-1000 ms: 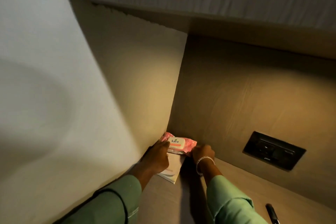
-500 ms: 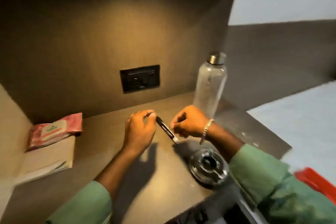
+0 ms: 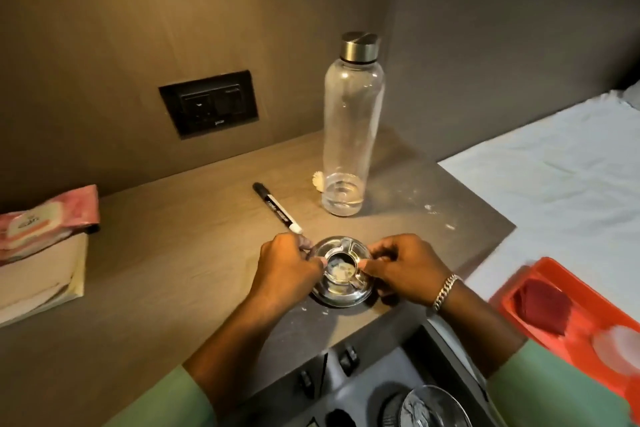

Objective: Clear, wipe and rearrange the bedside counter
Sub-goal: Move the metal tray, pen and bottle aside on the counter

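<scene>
A round metal ashtray [image 3: 341, 291] sits near the front edge of the brown bedside counter [image 3: 180, 253]. My left hand [image 3: 287, 269] grips its left rim and my right hand [image 3: 407, 269] grips its right rim. A black marker with a white tip [image 3: 275, 206] lies just behind my left hand. A clear bottle with a steel cap [image 3: 349, 128] stands upright at the back right. At the far left a pink wipes pack [image 3: 45, 218] rests on a pale book [image 3: 41, 277].
A black wall socket [image 3: 209, 104] sits above the counter. White crumbs [image 3: 440, 217] speckle the counter's right side. A bed with a white sheet [image 3: 554, 184] lies to the right, with a red tray [image 3: 571, 315] on it. Dark items lie below the counter's front edge.
The marker has left my hands and lies on the counter. Both hands have dropped down to the ashtray and closed on its rim. My view has tilted downward and right.
</scene>
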Motion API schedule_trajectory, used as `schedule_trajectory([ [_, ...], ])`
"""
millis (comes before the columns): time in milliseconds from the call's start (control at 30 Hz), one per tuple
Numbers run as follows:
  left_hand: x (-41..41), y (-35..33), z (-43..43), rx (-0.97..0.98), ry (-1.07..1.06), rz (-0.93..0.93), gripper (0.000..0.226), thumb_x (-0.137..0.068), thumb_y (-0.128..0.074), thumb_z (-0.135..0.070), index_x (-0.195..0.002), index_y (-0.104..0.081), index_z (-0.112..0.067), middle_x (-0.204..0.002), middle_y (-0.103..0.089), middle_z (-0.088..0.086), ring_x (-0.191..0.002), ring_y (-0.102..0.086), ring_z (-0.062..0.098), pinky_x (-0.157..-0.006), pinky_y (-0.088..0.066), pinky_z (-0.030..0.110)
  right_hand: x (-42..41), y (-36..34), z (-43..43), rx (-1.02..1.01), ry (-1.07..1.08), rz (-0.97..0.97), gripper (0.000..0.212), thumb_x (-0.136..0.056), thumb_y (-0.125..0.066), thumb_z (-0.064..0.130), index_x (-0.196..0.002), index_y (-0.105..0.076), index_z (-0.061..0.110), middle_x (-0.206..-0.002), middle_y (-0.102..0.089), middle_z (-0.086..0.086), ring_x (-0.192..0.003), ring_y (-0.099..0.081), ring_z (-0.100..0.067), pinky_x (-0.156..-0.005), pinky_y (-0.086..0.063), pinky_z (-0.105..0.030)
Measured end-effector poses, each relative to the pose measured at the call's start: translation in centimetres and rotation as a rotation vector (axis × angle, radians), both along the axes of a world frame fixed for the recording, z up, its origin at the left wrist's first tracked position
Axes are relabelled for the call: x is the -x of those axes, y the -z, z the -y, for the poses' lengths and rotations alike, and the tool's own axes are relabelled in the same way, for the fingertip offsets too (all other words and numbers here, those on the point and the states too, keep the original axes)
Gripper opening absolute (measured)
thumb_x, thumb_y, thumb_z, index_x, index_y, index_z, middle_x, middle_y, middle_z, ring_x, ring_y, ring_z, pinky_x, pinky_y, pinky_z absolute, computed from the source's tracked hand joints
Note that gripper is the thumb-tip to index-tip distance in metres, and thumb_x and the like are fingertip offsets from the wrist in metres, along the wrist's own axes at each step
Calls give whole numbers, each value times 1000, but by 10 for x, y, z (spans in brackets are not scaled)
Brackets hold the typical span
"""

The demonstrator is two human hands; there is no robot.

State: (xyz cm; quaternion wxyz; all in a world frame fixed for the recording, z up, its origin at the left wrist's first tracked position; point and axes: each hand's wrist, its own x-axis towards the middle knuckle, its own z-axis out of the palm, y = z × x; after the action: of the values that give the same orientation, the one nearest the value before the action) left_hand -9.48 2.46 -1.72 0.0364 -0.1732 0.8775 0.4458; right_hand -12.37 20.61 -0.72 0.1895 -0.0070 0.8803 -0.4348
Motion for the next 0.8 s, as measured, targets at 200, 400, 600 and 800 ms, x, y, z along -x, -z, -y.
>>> schedule_trajectory([
  [200,-33,0,88,-99,-467,-130,15,-72,-77,-12,-86,-75,-17,-77,-73,0,-75,-68,17,-74,-58,34,17,-1,100,238,-118,99,20,-80,-74,10,-97,-68,1,-79,-71,-17,-60,-67,-26,-65,-61,-42],
  [400,-90,-7,207,41,-953,-255,17,-72,-76,-13,-89,-76,-15,-88,-76,4,-81,-68,20,-71,-46,22,1,0,270,429,-340,293,10,-82,-71,2,-76,-64,-2,-73,-61,-20,-58,-59,-24,-60,-58,-38],
  [600,-113,-17,268,295,-1033,-235,16,-79,-66,-8,-92,-75,-6,-96,-75,14,-90,-69,28,-79,-49,28,-20,2,378,412,-405,277,22,-79,-71,2,-59,-63,7,-56,-65,-11,-48,-63,-22,-65,-60,-45],
  [800,-102,-4,258,421,-933,-187,24,-83,-61,-11,-105,-70,-8,-111,-71,13,-104,-64,31,-85,-47,30,-10,2,375,311,-418,118,7,-76,-69,-2,-78,-69,5,-82,-72,-15,-74,-66,-23,-76,-58,-36],
])
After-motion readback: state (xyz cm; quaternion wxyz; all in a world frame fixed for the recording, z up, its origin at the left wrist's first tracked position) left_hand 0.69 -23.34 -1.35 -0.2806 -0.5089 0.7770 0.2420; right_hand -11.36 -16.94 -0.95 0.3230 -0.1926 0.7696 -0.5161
